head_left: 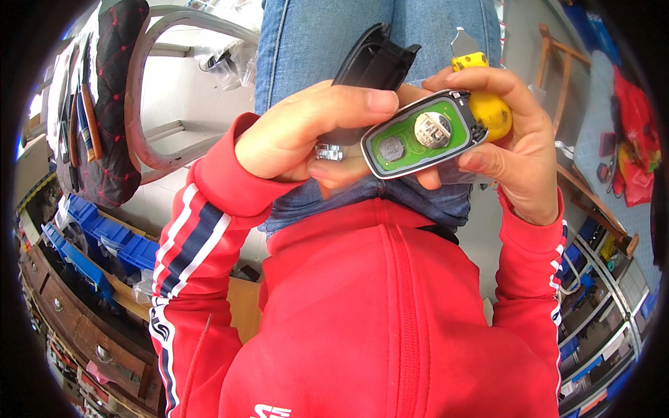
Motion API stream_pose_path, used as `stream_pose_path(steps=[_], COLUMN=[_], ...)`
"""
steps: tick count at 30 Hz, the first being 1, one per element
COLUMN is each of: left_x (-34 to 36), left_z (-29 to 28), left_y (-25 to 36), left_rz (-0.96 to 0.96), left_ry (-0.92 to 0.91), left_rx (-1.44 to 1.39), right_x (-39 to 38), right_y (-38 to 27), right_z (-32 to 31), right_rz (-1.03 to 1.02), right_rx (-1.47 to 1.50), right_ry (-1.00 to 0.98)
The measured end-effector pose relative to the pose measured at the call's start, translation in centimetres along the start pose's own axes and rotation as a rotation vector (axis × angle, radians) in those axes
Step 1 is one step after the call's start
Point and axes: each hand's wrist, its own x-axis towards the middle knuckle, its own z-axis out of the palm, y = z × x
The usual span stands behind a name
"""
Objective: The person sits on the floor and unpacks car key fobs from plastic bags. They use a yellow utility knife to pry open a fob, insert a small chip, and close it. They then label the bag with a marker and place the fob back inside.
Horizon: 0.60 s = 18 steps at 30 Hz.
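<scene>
Key fob: An opened key fob half [443,164] sat tilted between the two hands above the wearer's lap, its green circuit board [412,145] facing up.
Button cell: A round silver button cell [433,130] stood near the fob half's right end; a smaller grey component [391,148] lay toward its left end.
Right hand: The right hand [527,132] was curled around the fob half's right end, index finger over the upper edge and thumb by the lower corner, also keeping a yellow-handled tool [492,115] in its grasp, the flat metal blade [465,43] pointing away from the wearer.
Left hand: The left hand [293,132] was closed on a black shell cover [371,61], thumb tip beside the fob half's upper left edge; whether it bore the fob's weight could not be told.
Silver fitting: A small metal piece [329,152] showed at the left fingers.
Chair: Wooden-handled brushes [89,125] lay along the left edge of a black quilted seat [122,83].
</scene>
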Motion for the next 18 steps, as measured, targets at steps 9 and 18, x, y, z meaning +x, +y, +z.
stream_pose_path(steps=[9, 18], left_x=[-0.1, -0.5], left_z=[0.0, 0.2], left_y=[0.5, 1.0], left_rz=[0.015, 0.018], left_ry=[-0.019, -0.021], left_rx=[0.063, 0.112], right_x=[0.1, 0.1], right_y=[0.4, 0.5], right_z=[-0.3, -0.5], right_rz=[-0.116, -0.155], right_rx=[0.003, -0.015], right_ry=[-0.052, -0.083])
